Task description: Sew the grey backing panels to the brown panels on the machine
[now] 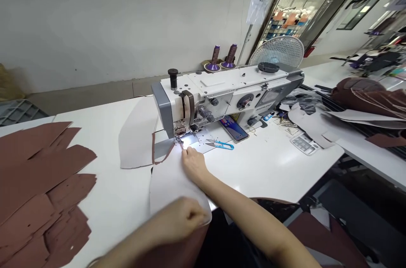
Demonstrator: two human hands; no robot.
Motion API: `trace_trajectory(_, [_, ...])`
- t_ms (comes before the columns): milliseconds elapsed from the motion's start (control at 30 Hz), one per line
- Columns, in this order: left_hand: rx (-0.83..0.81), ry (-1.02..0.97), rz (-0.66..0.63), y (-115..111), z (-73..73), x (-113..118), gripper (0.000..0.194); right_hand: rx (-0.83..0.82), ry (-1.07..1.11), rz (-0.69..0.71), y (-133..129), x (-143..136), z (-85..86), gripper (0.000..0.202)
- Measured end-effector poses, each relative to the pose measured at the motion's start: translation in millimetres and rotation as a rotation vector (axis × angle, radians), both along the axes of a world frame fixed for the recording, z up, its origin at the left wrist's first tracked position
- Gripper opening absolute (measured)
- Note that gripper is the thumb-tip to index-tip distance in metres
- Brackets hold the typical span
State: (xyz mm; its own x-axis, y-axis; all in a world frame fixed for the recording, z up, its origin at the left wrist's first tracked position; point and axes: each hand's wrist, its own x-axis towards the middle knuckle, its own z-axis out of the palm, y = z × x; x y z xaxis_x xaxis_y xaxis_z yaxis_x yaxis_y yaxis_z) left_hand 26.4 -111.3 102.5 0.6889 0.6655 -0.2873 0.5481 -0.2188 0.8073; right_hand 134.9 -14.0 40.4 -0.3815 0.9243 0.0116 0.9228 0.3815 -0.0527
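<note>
A sewing machine stands on the white table, its lamp lighting the needle area. A white-backed brown panel of leather-like material runs from the presser foot toward me and hangs over the front edge. My right hand has its fingers closed at the panel's right edge, just in front of the needle. Nearer to me, my left hand, slightly blurred, is curled round the panel's near edge. Another pale panel with a brown-edged opening lies left of the needle, joining or overlapping the first; I cannot tell which.
Blue thread snips and a phone lie right of the needle. Brown cut pieces pile up at left. Two thread cones and a fan stand behind the machine. Brown material is heaped at right.
</note>
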Motion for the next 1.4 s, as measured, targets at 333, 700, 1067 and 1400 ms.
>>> trace_trajectory(333, [0.938,0.315,0.304,99.1,-70.2,-46.0,0.04,0.022,0.003,0.026,8.7,-2.8,-3.0,0.025])
trace_trajectory(700, [0.954,0.463,0.335,108.4,-99.3,-49.0,0.048,0.007,0.011,0.048,15.6,-3.7,-3.3,0.026])
trace_trajectory(1067, [0.968,0.416,0.382,106.6,-94.7,-41.8,0.049,0.05,-0.002,0.076,13.7,-3.6,-6.7,0.021])
trace_trajectory(1400, [0.953,0.404,0.407,113.6,-90.9,-39.5,0.049,0.079,0.008,0.081,15.0,-4.9,-12.0,0.02])
